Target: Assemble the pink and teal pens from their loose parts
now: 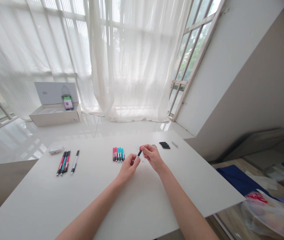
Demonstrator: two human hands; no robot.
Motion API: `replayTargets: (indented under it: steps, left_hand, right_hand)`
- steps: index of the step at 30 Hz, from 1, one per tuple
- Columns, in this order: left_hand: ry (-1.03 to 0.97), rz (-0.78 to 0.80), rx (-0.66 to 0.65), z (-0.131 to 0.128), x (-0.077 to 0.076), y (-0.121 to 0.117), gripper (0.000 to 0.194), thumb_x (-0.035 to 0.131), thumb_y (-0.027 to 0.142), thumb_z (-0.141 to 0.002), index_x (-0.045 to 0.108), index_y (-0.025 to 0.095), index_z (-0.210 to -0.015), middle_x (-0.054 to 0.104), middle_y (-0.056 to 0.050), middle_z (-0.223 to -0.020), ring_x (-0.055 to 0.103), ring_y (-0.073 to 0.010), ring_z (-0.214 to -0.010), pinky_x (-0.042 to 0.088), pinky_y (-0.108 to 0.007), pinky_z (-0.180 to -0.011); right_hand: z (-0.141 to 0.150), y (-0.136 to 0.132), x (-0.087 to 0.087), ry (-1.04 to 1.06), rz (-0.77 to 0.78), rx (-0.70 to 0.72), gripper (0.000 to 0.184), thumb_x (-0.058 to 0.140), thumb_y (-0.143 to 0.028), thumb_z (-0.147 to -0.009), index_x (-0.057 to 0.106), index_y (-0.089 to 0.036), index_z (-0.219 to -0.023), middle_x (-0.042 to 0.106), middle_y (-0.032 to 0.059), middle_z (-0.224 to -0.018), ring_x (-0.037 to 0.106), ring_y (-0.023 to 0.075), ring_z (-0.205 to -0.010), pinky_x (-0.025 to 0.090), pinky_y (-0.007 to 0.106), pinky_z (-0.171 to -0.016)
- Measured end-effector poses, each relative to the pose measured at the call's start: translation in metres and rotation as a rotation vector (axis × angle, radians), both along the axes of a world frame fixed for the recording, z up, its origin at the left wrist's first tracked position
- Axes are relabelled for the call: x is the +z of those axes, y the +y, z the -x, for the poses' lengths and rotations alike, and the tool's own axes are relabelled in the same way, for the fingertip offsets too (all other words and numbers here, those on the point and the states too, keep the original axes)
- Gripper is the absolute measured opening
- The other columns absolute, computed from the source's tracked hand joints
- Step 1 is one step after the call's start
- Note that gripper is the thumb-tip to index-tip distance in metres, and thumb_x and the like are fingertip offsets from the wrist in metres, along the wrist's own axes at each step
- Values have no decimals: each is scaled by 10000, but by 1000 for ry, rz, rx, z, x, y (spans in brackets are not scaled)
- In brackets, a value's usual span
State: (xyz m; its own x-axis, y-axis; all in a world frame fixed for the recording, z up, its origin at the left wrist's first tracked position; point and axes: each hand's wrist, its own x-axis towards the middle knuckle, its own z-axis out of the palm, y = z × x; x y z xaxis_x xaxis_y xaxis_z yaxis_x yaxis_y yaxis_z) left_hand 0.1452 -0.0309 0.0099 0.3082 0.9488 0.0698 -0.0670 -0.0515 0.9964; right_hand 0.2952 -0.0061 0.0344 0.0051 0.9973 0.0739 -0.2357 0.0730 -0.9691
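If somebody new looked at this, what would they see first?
Probably the big, bright white curtain filling the back. Next, in the middle, the left hand and right hand together at a pen with a black grip. Then the neat row of pink and teal pen barrels on the white table, just left of the hands.

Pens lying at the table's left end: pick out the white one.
It's the pen lying by itself, just right of the bunch of pens. Its barrel is white; those in the bunch show pinkish-red or teal.
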Motion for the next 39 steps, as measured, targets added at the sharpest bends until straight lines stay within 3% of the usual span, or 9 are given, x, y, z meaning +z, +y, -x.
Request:
replayTargets:
  steps: [4,8,12,19,25,33,39]
  left_hand:
    - [-42,43,-44,-1,5,-3,424,459,571,-839,543,156,-804,484,29,-640,339,-59,-479,265,-199,-455]
    - [-57,46,-11,-1,5,-3,349,606,502,-773,459,186,-800,465,64,-604,409,-61,-483,335,-199,-495]
    - [-132,84,-5,-2,3,-2,375,649,473,-745,396,206,-818,480,67,-659,392,-44,-480,296,-175,-466]
    - [-110,114,-72,0,6,-3,402,625,530,-749,418,200,-852,512,53,-672,355,-36,-454,262,-170,-440]
    - [-105,104,-101,0,5,-3,386,606,529,-771,431,196,-857,514,53,-668,330,-33,-448,242,-169,-436]
    - [-112,140,-56,1,10,-2,407,572,568,-776,507,176,-860,494,40,-658,297,-38,-460,212,-179,-439]
    - [-76,71,-35,0,6,-1,401,540,554,-797,567,156,-835,493,28,-647,340,-54,-480,263,-195,-453]
  right_hand:
    - [-1,0,1,17,-1,-29,315,799,-469,-577,679,-192,-665,435,-50,-501,296,71,-470,218,257,-456]
    - [-2,1,2,36,3,-61,327,789,-482,-588,681,-186,-675,386,-61,-476,289,74,-470,211,257,-454]
    - [-1,1,2,20,15,-40,305,806,-452,-578,688,-192,-682,367,-66,-457,296,78,-472,204,253,-449]
    - [-7,5,1,148,17,-133,321,790,-466,-590,695,-200,-742,595,12,-719,268,59,-477,180,254,-429]
    - [-4,3,2,127,63,-13,306,799,-436,-588,713,-193,-752,577,1,-678,305,57,-480,186,250,-427]
    - [-1,0,2,31,84,6,368,801,-474,-568,721,-176,-769,403,-55,-500,307,68,-472,206,241,-431]
    - [-2,-1,4,-40,65,14,334,790,-476,-589,718,-183,-730,405,-51,-499,310,76,-483,212,246,-447]
